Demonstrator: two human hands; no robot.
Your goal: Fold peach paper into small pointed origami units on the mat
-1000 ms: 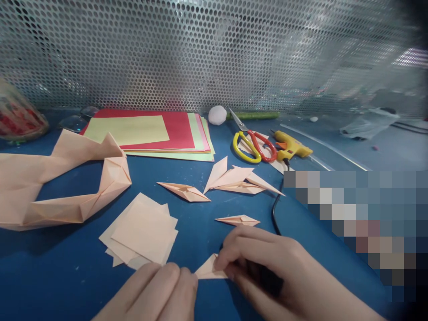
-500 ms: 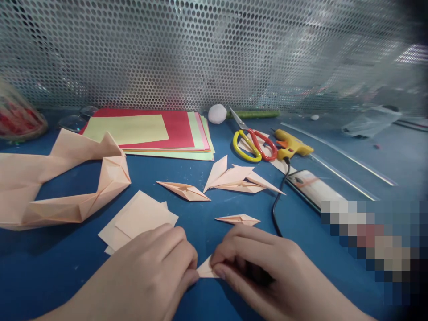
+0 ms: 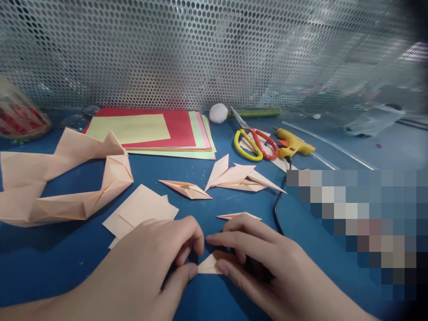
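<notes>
Left hand: thumb and forefinger stand apart, the forefinger curled above the table. The thumb tip is at the left point of a small folded piece; whether it touches cannot be told.

Right hand: the thumb lies on the piece's near face, and the forefinger is lifted clear of it, pointing toward the left hand. Other fingers are partly hidden behind; whether they clamp the piece against the thumb cannot be told.

The piece is peach paper, pointed at its left end, located between the hands at the near side of the table. Its right end is covered by the right hand.

Just beyond the right hand's fingers lies a folded spindle, partly covered. A second spindle lies farther left, near a cluster of folded pieces. Beyond the left hand is a pile of squares, partly covered by it. Left of the pile stands a bent paper strip.

At the rear: coloured sheets, a white ball, scissors and a yellow glue gun.
</notes>
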